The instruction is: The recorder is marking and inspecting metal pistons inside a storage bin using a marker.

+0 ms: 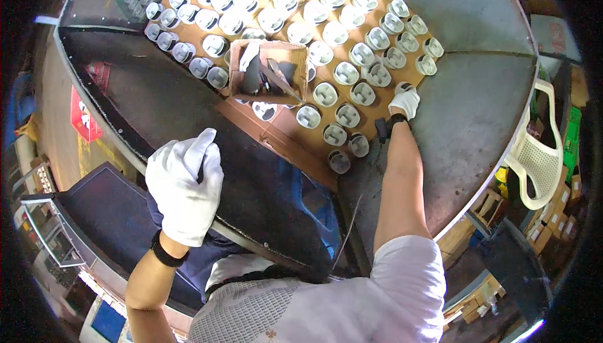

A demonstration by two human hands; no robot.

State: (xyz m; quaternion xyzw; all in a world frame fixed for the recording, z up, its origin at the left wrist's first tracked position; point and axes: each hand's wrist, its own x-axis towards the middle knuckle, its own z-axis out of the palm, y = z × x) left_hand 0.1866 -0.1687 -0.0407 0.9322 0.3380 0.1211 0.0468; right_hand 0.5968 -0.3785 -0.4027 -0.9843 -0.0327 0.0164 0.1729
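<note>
Many shiny metal pistons (pixel 347 73) stand in rows on brown cardboard (pixel 295 139) across a round grey metal table (pixel 477 110). My right hand (pixel 405 100), in a white glove, reaches far out and closes over one piston at the right end of a row. My left hand (pixel 185 186), also in a white glove, hovers nearer to me above the table's dark left side, its fingers curled around a thin dark object that I cannot make out.
An open cardboard box (pixel 269 70) holding dark tools sits among the pistons. A white plastic chair (pixel 539 154) stands to the right beyond the table rim. Wooden crates (pixel 553 217) lie at the lower right, and a blue cloth (pixel 308 198) lies near the table's edge.
</note>
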